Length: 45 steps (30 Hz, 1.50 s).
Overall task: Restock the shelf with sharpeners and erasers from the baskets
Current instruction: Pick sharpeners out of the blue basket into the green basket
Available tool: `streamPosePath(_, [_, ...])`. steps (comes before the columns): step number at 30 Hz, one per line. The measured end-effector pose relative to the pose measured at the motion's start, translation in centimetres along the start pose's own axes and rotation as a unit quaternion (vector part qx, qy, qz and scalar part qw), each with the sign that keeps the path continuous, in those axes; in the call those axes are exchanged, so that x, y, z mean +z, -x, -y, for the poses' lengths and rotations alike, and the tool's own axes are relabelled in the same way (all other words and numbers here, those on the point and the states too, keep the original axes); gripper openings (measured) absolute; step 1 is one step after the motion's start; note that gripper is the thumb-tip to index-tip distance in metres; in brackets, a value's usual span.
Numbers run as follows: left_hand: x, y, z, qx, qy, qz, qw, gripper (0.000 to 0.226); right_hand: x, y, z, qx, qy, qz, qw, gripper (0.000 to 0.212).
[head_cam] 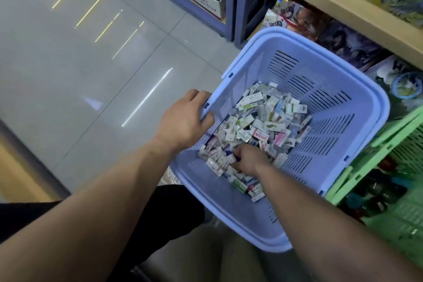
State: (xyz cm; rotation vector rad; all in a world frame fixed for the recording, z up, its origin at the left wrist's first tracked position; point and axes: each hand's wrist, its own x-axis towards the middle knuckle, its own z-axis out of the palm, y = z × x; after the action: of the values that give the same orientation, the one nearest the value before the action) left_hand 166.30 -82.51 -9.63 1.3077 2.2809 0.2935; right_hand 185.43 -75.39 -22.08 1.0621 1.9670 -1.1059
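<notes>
Fingers (pixel 239 154) of the right hand (pixel 250 158) are curling down into the pile of erasers (pixel 270 119), closing round a few packets at the near end of the blue basket (pixel 357 89). Over on the other side, the left hand (pixel 183 119) is gripping the basket's left rim, thumb inside, fingers hooking over the edge. Both bare forearms are reaching forward and down. Grey tiled floor (pixel 91 64) is stretching away left; a green basket (pixel 389 135) is sitting just beside, under the wooden shelf (pixel 332 0).
</notes>
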Motion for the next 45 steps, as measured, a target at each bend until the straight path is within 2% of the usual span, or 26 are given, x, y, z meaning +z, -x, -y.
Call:
streamPosePath(3, [0.1, -0.1, 0.1, -0.004, 0.007, 0.003, 1.000, 0.039, -1.2, 0.0, 0.5, 0.000, -0.052, 0.024, 0.998, 0.023])
streamPosePath(7, [0.1, -0.1, 0.1, -0.007, 0.006, -0.009, 1.000, 0.039, -5.0, 2.0, 1.9, -0.048, -0.232, 0.012, 0.971, 0.042])
streamPosePath(9, [-0.2, -0.2, 0.1, -0.015, 0.005, -0.013, 1.000, 0.041, -7.5, 3.7, 2.5, -0.075, -0.271, -0.020, 0.959, 0.044])
streamPosePath(13, [-1.0, -0.1, -0.6, -0.004, -0.008, -0.015, 1.000, 0.051, -11.8, 7.7, 1.9, -0.083, -0.245, -0.069, 0.964, 0.022])
streamPosePath(15, [-1.4, 0.1, -1.8, 0.005, 0.009, -0.050, 0.999, 0.054, -13.2, 9.3, 0.6, -0.108, -0.195, -0.104, 0.969, 0.015])
streamPosePath(18, [-1.2, 0.8, -4.3, 0.066, -0.015, -0.117, 0.991, 0.051, -14.5, 11.7, -1.2, -0.141, -0.096, -0.170, 0.971, 0.033])
streamPosePath(20, [-0.2, 1.3, -5.9, 0.125, -0.056, -0.126, 0.983, 0.047, -15.2, 13.0, -2.2, -0.145, -0.026, -0.230, 0.962, 0.043])
streamPosePath(22, [1.4, 1.4, -7.1, 0.138, -0.040, -0.048, 0.988, 0.044, -15.9, 13.6, -3.3, -0.137, 0.026, -0.281, 0.950, 0.043])
streamPosePath(25, [4.5, 0.6, -8.0, 0.079, -0.037, 0.112, 0.990, 0.055, -17.2, 13.4, -5.3, -0.122, 0.059, -0.356, 0.925, 0.035])
streamPosePath(27, [6.6, -0.4, -8.3, 0.062, -0.067, 0.156, 0.984, 0.065, -18.0, 12.8, -6.6, -0.116, 0.070, -0.392, 0.910, 0.033])
streamPosePath(30, [9.0, -3.3, -8.9, 0.059, -0.087, 0.150, 0.983, 0.073, -18.0, 11.6, -8.0, -0.103, 0.091, -0.423, 0.896, 0.037])
streamPosePath(34, [12.1, -8.4, -9.1, 0.055, -0.022, 0.101, 0.993, 0.084, -16.6, 10.5, -8.3, -0.095, 0.135, -0.440, 0.882, 0.038])
streamPosePath(36, [13.9, -10.0, -9.1, 0.050, 0.007, 0.107, 0.993, 0.082, -16.5, 10.1, -8.2, -0.091, 0.136, -0.450, 0.878, 0.034])
streamPosePath(39, [15.8, -9.4, -9.1, 0.070, -0.040, 0.117, 0.990, 0.073, -16.7, 9.8, -8.2, -0.092, 0.156, -0.463, 0.868, 0.031])
streamPosePath(41, [15.6, -7.5, -8.5, 0.112, -0.052, 0.142, 0.982, 0.070, -16.7, 9.8, -8.2, -0.094, 0.161, -0.469, 0.863, 0.031])
streamPosePath(45, [14.2, -2.9, -7.0, 0.155, -0.027, 0.248, 0.956, 0.061, -16.6, 9.8, -8.2, -0.094, 0.161, -0.467, 0.864, 0.033])
